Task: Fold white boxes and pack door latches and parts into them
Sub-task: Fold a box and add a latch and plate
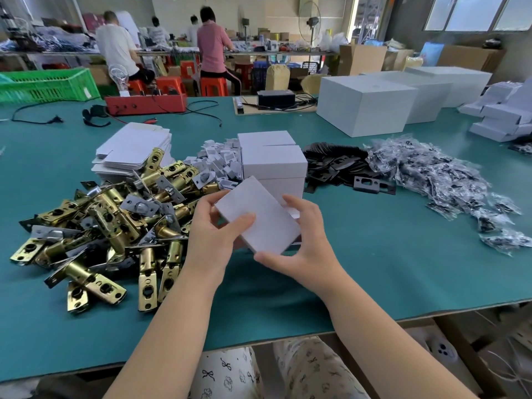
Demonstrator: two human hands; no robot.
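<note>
A small closed white box (pixel 259 214) is held over the green table (pixel 374 254), tilted. My left hand (pixel 210 234) grips its left side with the thumb on top. My right hand (pixel 302 246) holds its right and near edges. Left of my hands lies a heap of brass door latches (pixel 106 223). Flat unfolded white boxes (pixel 132 151) are stacked behind the latches. Folded white boxes (pixel 273 162) stand stacked just beyond my hands. Small white card parts (pixel 218 159) lie beside them, with black strike plates (pixel 336 165) and bagged screws (pixel 437 180) to the right.
Large white cartons (pixel 365 105) stand at the back right, with more small white boxes (pixel 503 110) at the far right edge. A red tray (pixel 144 105), cables and a green crate (pixel 46 84) sit at the back left. Several people work at a far bench.
</note>
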